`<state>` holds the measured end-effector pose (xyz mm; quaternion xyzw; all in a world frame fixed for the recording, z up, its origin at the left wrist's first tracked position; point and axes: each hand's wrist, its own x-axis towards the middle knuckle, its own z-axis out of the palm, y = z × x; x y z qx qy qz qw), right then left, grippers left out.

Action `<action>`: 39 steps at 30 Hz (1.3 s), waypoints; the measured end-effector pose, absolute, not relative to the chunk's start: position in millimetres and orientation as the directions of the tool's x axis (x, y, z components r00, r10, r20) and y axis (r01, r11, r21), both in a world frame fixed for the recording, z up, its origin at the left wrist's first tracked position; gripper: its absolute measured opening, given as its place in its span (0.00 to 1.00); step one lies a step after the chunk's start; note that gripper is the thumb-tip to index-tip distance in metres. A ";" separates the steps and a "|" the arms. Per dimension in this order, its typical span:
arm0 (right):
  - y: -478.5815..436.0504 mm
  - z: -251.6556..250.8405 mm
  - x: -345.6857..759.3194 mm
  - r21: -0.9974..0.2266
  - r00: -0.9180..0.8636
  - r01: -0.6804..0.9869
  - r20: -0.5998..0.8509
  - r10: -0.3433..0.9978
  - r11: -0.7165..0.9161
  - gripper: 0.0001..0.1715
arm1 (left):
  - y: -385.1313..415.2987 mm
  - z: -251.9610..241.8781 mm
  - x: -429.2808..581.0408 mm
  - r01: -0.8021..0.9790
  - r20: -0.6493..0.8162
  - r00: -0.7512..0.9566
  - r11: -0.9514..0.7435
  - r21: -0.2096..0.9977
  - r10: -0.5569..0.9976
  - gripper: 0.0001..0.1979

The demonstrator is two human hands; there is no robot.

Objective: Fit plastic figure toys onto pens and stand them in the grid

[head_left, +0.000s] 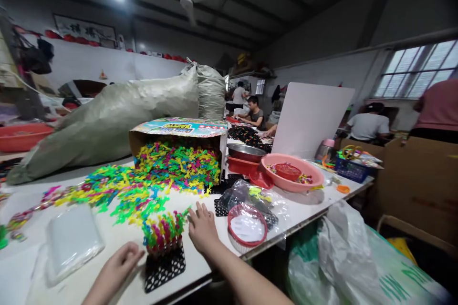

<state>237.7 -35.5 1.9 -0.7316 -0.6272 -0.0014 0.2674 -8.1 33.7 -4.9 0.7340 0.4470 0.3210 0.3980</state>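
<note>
A black perforated plate (165, 270) lies at the near table edge with a row of bright plastic pieces (163, 231) standing in it. My left hand (119, 262) rests just left of the plate with fingers curled; what it holds, if anything, is hidden. My right hand (202, 227) lies flat on the white table (118, 243) to the right of the standing pieces, fingers spread and empty. Behind them, a tipped cardboard box (179, 139) spills a heap of multicoloured plastic pieces (143, 186) over the table.
A stack of clear bags (70, 240) lies left. A red-rimmed basket (247, 227), pink basin (292, 172) and steel bowl (246, 151) sit right. Large grey sacks (107, 119) fill the back. Other people work at far tables; a bagged bin (350, 257) stands below right.
</note>
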 end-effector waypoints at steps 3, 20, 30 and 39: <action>-34.4 5.0 238.7 -0.352 0.131 0.936 0.260 0.957 -0.032 0.24 | 76.5 -0.4 -16.3 0.427 0.153 0.338 -0.296 0.855 0.929 0.18; -30.2 12.2 232.3 -0.267 0.174 0.959 0.302 0.937 -0.092 0.31 | 80.3 9.4 12.1 0.893 0.340 0.226 -0.334 0.303 0.913 0.32; -35.6 12.3 231.4 -0.215 0.074 0.977 0.341 0.937 0.001 0.26 | 32.9 10.9 -3.3 0.787 0.584 0.015 -0.370 0.494 0.811 0.25; -41.3 13.9 233.2 -0.205 -0.100 0.960 0.380 0.920 0.189 0.11 | 13.0 21.9 -5.8 0.420 0.402 -0.219 -0.286 0.861 0.889 0.18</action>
